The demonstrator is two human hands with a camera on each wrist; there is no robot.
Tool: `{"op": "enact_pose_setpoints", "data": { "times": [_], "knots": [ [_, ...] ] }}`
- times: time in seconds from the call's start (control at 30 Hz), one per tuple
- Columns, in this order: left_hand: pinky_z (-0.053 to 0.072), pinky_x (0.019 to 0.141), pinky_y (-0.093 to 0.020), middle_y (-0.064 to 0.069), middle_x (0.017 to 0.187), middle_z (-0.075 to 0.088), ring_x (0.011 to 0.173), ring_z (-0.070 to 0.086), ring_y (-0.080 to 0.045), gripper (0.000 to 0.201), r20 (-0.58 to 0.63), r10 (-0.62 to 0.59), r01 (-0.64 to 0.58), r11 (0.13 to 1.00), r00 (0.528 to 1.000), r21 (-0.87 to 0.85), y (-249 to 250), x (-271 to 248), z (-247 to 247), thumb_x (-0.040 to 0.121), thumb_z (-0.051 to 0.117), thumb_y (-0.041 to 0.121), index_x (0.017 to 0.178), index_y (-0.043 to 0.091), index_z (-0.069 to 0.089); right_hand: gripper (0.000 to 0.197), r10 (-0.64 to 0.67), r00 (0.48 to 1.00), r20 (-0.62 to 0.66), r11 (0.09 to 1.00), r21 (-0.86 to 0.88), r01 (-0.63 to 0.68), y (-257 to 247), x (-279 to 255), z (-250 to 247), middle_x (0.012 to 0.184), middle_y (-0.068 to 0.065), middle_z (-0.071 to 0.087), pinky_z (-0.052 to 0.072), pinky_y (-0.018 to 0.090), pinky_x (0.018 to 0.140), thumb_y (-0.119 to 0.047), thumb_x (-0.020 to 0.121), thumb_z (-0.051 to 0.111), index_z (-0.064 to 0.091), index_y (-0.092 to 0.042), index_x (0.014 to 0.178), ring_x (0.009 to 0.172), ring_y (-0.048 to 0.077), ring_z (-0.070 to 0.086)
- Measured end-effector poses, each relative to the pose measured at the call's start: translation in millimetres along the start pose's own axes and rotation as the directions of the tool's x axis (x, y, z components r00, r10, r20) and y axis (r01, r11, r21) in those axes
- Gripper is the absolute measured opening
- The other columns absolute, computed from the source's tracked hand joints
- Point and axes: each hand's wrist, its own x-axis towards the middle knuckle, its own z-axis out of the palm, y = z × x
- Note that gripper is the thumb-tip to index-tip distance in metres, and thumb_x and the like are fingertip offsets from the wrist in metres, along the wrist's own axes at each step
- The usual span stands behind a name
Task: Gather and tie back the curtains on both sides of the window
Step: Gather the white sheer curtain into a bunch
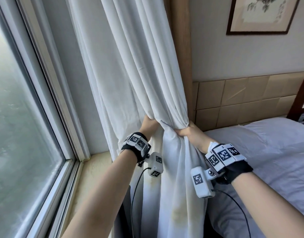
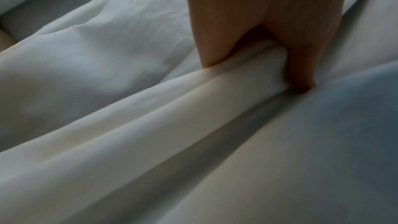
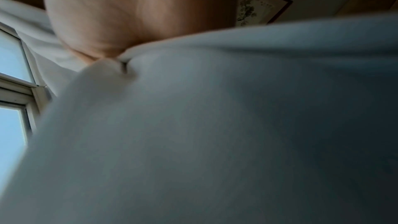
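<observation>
A bedroom corner: a large glass window (image 1: 18, 117) with a pale frame fills the left, and a bed with white bedding (image 1: 268, 152) sits at the right under a tan panelled headboard (image 1: 242, 98). A dark-framed ink picture (image 1: 261, 14) hangs on the wall above it. Between window and headboard hangs the long white fabric curtain (image 1: 130, 66), falling past the right end of the pale window sill (image 1: 94, 162) and gathered into folds at mid-height.

The left hand (image 1: 148, 125) grips the curtain's window-side edge — in the left wrist view its thumb and a finger (image 2: 301, 67) pinch a ridge of cloth between them. The right hand (image 1: 189, 132) is closed in a fist around the bunched folds on the headboard side, with cloth spilling below it. The two hands are near each other at the same height, and the curtain is drawn tight between them. Both wrists carry black straps with white marker-printed blocks (image 1: 223, 154) and a small cabled camera unit.
</observation>
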Motion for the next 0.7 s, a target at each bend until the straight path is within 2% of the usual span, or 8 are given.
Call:
{"op": "enact_pose_setpoints", "data": {
  "times": [0.07, 0.13, 0.2, 0.27, 0.33, 0.47, 0.57, 0.7],
  "knots": [
    [0.056, 0.069, -0.023, 0.005, 0.081, 0.064, 0.074, 0.061, -0.003, 0.020, 0.026, 0.006, -0.006, 1.000, 1.000, 0.010, 2, -1, 8, 0.088, 0.058, 0.005, 0.078, 0.023, 0.058, 0.063, 0.014, 1.000, 0.004, 0.999, 0.048, -0.014, -3, -1, -2, 0.114, 0.010, 0.068, 0.049, 0.038, 0.097, -0.024, 0.067, 0.073, 0.057, -0.003, 0.124, 0.105, 0.025, 0.065],
    [0.055, 0.068, -0.024, 0.004, 0.083, 0.066, 0.077, 0.064, -0.006, 0.018, 0.043, -0.057, 0.057, 0.998, 0.997, -0.004, -3, 3, 10, 0.092, 0.051, 0.003, 0.087, 0.017, 0.059, 0.023, 0.016, 0.999, 0.030, 0.994, 0.109, -0.019, -4, -7, -5, 0.091, 0.009, 0.072, 0.054, 0.026, 0.078, -0.007, 0.079, 0.059, 0.067, 0.000, 0.100, 0.086, 0.022, 0.068],
    [0.056, 0.078, -0.029, 0.000, 0.092, 0.072, 0.086, 0.068, -0.012, 0.017, 0.151, -0.094, 0.104, 0.993, 0.984, -0.059, -7, 3, 9, 0.094, 0.048, 0.002, 0.103, 0.009, 0.060, 0.023, -0.002, 0.997, 0.071, 0.986, 0.164, -0.010, -4, -10, -10, 0.069, 0.002, 0.068, 0.050, 0.018, 0.060, -0.005, 0.082, 0.047, 0.068, -0.009, 0.073, 0.068, 0.018, 0.063],
    [0.055, 0.089, -0.032, -0.005, 0.114, 0.069, 0.104, 0.066, -0.016, 0.032, 0.250, -0.071, 0.111, 0.983, 0.965, -0.148, -11, 2, 6, 0.093, 0.056, 0.008, 0.125, 0.008, 0.054, 0.028, -0.032, 0.998, 0.062, 0.985, 0.172, 0.021, -6, -13, -11, 0.078, 0.001, 0.071, 0.052, 0.022, 0.070, -0.017, 0.085, 0.045, 0.072, -0.016, 0.080, 0.077, 0.018, 0.066],
    [0.054, 0.092, -0.032, -0.010, 0.121, 0.065, 0.109, 0.064, -0.021, 0.047, 0.294, -0.069, 0.124, 0.977, 0.953, -0.176, -14, 0, -1, 0.085, 0.066, 0.020, 0.128, 0.007, 0.053, 0.030, -0.037, 0.999, -0.016, 0.991, 0.127, 0.038, -6, -10, -17, 0.089, 0.001, 0.074, 0.050, 0.034, 0.084, -0.033, 0.080, 0.048, 0.074, -0.020, 0.088, 0.091, 0.023, 0.067],
    [0.051, 0.094, -0.038, -0.015, 0.116, 0.068, 0.108, 0.065, -0.027, 0.068, 0.333, -0.145, 0.177, 0.982, 0.932, -0.067, -15, -4, -15, 0.065, 0.080, 0.039, 0.119, 0.001, 0.062, 0.034, -0.036, 0.998, -0.046, 0.992, 0.119, 0.042, -10, -6, -30, 0.072, -0.001, 0.070, 0.045, 0.033, 0.079, -0.041, 0.083, 0.047, 0.072, -0.024, 0.068, 0.076, 0.016, 0.066],
    [0.056, 0.079, -0.027, -0.007, 0.104, 0.072, 0.095, 0.069, -0.020, 0.046, 0.279, -0.162, 0.197, 0.975, 0.947, -0.102, -14, -6, -13, 0.082, 0.074, 0.023, 0.120, 0.000, 0.060, 0.032, -0.020, 0.998, 0.057, 0.980, 0.198, 0.008, -12, -7, -24, 0.070, 0.000, 0.070, 0.046, 0.028, 0.072, -0.031, 0.095, 0.040, 0.067, -0.019, 0.083, 0.069, 0.011, 0.067],
    [0.058, 0.079, -0.026, -0.014, 0.112, 0.067, 0.093, 0.068, -0.018, 0.032, 0.194, -0.136, 0.161, 0.979, 0.972, -0.122, -10, -7, -5, 0.093, 0.057, 0.003, 0.125, -0.001, 0.054, 0.028, -0.013, 0.995, 0.100, 0.993, 0.122, 0.000, -16, -3, -3, 0.077, -0.001, 0.072, 0.044, 0.030, 0.084, -0.042, 0.089, 0.050, 0.069, -0.021, 0.091, 0.083, 0.013, 0.066]
  ]
}}
